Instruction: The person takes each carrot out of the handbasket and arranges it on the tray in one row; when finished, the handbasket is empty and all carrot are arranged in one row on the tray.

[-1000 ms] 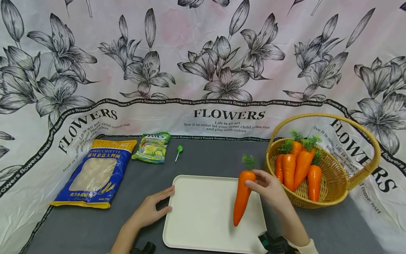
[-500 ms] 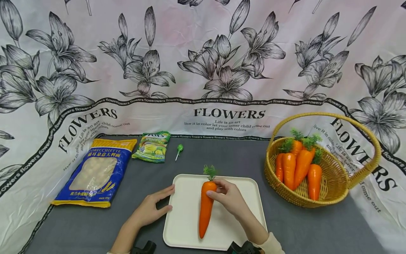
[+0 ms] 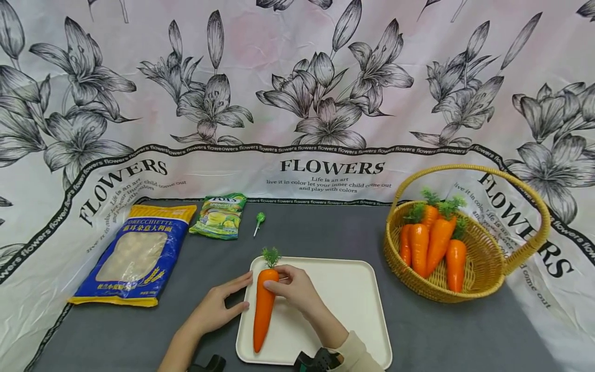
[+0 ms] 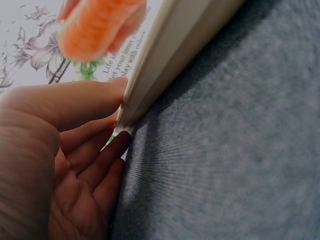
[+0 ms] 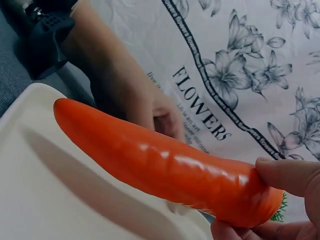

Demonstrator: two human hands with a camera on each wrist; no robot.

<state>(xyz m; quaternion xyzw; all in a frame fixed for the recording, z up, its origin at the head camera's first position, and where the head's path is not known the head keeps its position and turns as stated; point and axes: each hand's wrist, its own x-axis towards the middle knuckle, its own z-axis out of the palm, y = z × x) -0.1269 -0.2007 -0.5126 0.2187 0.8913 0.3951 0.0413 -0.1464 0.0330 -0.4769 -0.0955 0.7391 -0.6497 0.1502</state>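
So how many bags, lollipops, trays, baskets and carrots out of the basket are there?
Bags: 2, a blue bag and a green bag
Lollipop: 1
Tray: 1
Basket: 1
Carrot: 1, in the right hand
Total: 6

We observe a glossy, smooth, plastic-looking orange tapered carrot (image 3: 264,312); a smooth, matt, plastic-looking cream rectangular tray (image 3: 337,305); a rough, woven, wicker-like yellow basket (image 3: 418,287); a shiny, film-like blue-and-yellow rectangular bag (image 3: 132,256); and a matt, cloth-surfaced grey table (image 3: 316,227).

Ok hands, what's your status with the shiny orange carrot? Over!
Left hand at left edge of cream, round-cornered rectangular tray. Right hand pinches glossy, tapered orange carrot near its leafy green top, above tray. Nothing visible between carrot and tray.
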